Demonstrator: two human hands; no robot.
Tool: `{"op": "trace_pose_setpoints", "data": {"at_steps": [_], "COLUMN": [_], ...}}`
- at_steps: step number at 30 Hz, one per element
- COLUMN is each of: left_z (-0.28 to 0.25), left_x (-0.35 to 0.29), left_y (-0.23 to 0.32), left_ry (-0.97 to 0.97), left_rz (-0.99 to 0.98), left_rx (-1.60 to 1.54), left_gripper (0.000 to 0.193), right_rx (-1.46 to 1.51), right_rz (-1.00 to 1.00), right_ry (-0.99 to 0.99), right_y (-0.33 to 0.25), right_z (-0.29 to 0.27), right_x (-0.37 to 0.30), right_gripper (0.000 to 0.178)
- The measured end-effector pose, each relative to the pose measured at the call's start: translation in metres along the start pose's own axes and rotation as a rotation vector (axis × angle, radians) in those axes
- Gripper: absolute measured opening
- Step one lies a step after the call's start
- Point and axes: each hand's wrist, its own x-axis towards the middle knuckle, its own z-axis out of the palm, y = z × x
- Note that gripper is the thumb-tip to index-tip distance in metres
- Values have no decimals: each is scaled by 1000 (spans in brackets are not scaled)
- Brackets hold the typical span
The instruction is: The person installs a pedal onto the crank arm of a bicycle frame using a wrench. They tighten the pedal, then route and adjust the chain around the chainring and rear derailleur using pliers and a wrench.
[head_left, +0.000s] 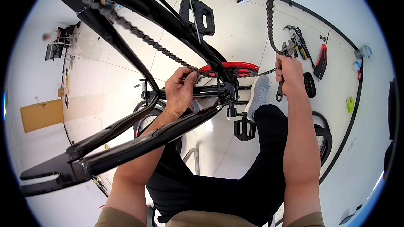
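Left hand (180, 90) and right hand (290, 73) gripping a bike chain (151, 42).

Nearest me, tubes of a black frame (147, 140) slant across the left forearm. The chain comes down from upper left to the left hand — thumb and fingers pinch it narrowly beside a red chainring (242, 65). From the chainring it runs to the right hand, a closed fist around the chain, then climbs out of view. A wrench (280, 90) shows above and below that fist; I cannot tell if it is held or lies behind. One pedal (244, 128) hangs near a grey shoe (259, 92). Farther off, pliers (299, 42) and a red-and-black piece (322, 61) lie on the pale floor (231, 155) — beyond, at left, a brown panel (42, 115).
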Motion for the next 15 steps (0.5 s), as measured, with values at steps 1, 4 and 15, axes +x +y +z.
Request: {"op": "trace_pose_setpoints", "data": {"at_steps": [1,4,15], "left_z": [-1,-1,0], "left_x": [2,4,-2], "left_y": [-3,-9,-1], "left_ry": [-12,-42,-55], "left_rz": [10,30,107], "left_rx": [36,107,351], "left_gripper": [10,8,8], "right_rx": [-4,-24,-82], "right_rz": [-6,-12,-11], "right_ry": [1,13,-14], "right_y": [0,1,1], "right_z": [1,3,4], "right_x": [-2,-3,-2], "right_gripper": [17,19,22]}}
